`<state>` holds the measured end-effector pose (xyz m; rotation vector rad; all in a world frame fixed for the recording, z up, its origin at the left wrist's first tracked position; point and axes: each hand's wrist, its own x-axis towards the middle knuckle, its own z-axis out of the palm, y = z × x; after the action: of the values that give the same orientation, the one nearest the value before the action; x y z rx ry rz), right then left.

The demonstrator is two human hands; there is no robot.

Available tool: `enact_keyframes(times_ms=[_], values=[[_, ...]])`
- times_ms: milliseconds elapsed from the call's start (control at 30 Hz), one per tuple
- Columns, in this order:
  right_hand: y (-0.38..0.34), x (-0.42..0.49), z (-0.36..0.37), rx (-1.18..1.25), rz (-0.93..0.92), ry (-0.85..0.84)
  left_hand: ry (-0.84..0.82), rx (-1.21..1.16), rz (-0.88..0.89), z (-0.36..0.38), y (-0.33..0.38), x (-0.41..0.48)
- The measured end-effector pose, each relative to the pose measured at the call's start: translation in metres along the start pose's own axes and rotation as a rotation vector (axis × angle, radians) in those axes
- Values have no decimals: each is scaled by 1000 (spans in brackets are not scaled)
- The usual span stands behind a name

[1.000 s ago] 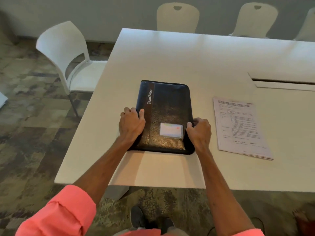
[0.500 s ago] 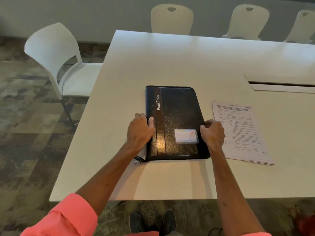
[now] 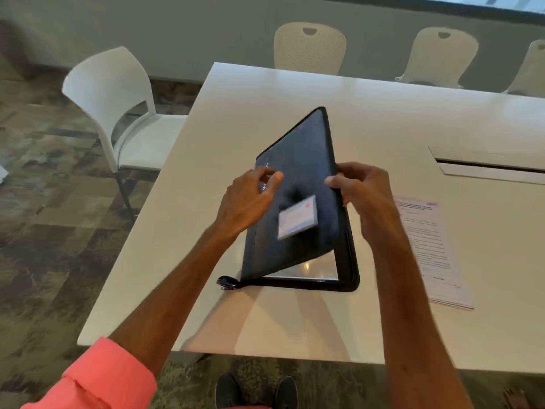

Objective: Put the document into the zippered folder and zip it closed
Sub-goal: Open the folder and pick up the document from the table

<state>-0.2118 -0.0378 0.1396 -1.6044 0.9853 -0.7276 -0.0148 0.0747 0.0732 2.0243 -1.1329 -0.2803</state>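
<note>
Left hand: raised above the table, fingers loosely curled, thumb extended toward the right, forearm bare, pink sleeve rolled near the elbow at the near left. Right hand: raised at the right, thumb and fingers pinched closed on the raised cover edge of the folder, forearm bare, reaching in from the near right.

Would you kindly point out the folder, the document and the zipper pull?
folder (image 3: 306,160), head view, on its raised front cover.
document (image 3: 433,249), head view, on the printed top page.
zipper pull (image 3: 226,282), head view, on the slider at the near-left corner.
</note>
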Motion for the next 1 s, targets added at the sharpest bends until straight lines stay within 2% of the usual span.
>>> enact_keyframes(times_ms=[167, 267, 367, 467, 567, 667, 767, 900, 1000], values=[[-26, -1, 62, 160, -130, -112, 37, -330, -29, -45, 31, -1], [-29, -6, 97, 234, -169, -246, 17, -379, -45, -79, 40, 2], [-17, -11, 128, 259, -254, -291, 5, -269, -83, -111, 26, 3], [8, -10, 155, 225, -303, -257, 41, -226, -143, -138, 2, 5], [43, -6, 174, -22, -373, -195, 13, -108, -205, -166, -27, 4], [83, -7, 185, -245, -454, -178, -55, 259, -327, -184, -66, 4], [107, -12, 190, -309, -502, -107, -86, 459, -485, -178, -97, 0], [119, -14, 186, -225, -451, 153, -19, 474, -566, -145, -115, -8], [132, -8, 178, -365, -376, 164, 33, 489, -570, -117, -125, -14]])
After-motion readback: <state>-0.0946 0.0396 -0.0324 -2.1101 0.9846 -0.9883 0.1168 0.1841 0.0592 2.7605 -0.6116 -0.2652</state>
